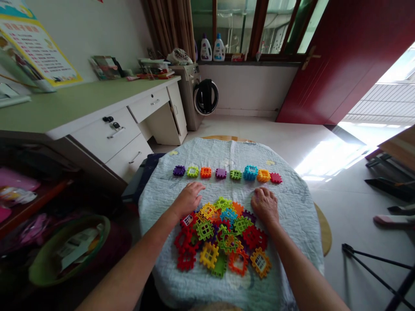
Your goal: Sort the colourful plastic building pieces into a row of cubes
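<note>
My left hand [189, 198] lies on the blue-grey cloth [162, 250] at the upper left of a pile of plastic building blocks [223, 235]. Its fingers point forward and hold nothing. Past the pile's right side rests my right hand [266, 205], fingers loosely apart on the cloth with nothing visible in them. The pile mixes flat square pieces with notched edges, in red, yellow, green, orange, blue and purple; some have window grids. Beyond both hands runs a row of small stacks, from a purple stack [179, 171] at left through a taller blue stack [250, 172] to a red stack [276, 178].
The cloth covers a round table. At left stands a desk [97, 97] with drawers, with a green basket [69, 255] lower down. A washing machine [189, 93] with its door open is at the back. A red door [337, 65] and a black tripod leg [376, 257] are at right.
</note>
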{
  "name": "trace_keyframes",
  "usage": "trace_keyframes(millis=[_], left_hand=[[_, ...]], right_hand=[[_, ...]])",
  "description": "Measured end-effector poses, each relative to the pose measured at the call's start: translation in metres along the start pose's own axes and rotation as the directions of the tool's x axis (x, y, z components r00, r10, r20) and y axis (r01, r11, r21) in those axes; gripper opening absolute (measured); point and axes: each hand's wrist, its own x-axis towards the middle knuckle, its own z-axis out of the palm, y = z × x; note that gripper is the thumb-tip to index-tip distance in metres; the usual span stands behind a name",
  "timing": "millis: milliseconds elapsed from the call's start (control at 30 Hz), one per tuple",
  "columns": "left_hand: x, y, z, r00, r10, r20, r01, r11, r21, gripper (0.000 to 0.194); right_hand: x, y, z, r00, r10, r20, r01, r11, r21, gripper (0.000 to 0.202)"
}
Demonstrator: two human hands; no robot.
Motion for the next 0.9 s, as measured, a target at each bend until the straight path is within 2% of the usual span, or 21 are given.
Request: trace_keyframes(millis=[100, 167, 300, 400, 600, 800, 900], left_hand=[[-0.056, -0.016, 0.001, 0.984, -0.167, -0.069, 0.161, 0.983, -0.083, 0.031], [-0.084, -0.021, 0.001, 0.975, -0.215, -0.056, 0.205, 0.968, -0.146, 0.030], [-0.113, -0.015, 0.000, 0.973, -0.229, -0.003, 0.223, 0.951, -0.213, 0.033], [-0.117, -0.008, -0.001, 0.969, -0.247, 0.004, 0.240, 0.940, -0.244, 0.039], [-0.106, 0.002, -0.003, 0.963, -0.268, 0.039, 0.269, 0.930, -0.249, 0.042], [-0.092, 0.013, 0.008, 0.944, -0.330, -0.028, 0.320, 0.930, -0.182, 0.038], [-0.080, 0.012, 0.012, 0.927, -0.357, -0.111, 0.332, 0.922, -0.198, 0.032]], right_hand=[[0.000, 0.001, 0.002, 1.000, -0.007, -0.011, 0.007, 1.000, 0.007, 0.023], [0.000, 0.002, 0.004, 1.000, -0.013, -0.016, 0.014, 1.000, 0.010, 0.024], [0.000, 0.005, 0.007, 1.000, -0.015, -0.017, 0.016, 1.000, 0.009, 0.025], [-0.001, 0.005, 0.007, 1.000, -0.022, -0.019, 0.023, 1.000, 0.007, 0.026], [-0.002, 0.004, 0.005, 0.999, -0.022, -0.026, 0.022, 1.000, -0.004, 0.024], [-0.002, 0.003, 0.005, 1.000, -0.014, -0.028, 0.013, 1.000, -0.004, 0.024], [-0.002, 0.003, 0.005, 1.000, -0.014, -0.024, 0.014, 1.000, -0.007, 0.024]])
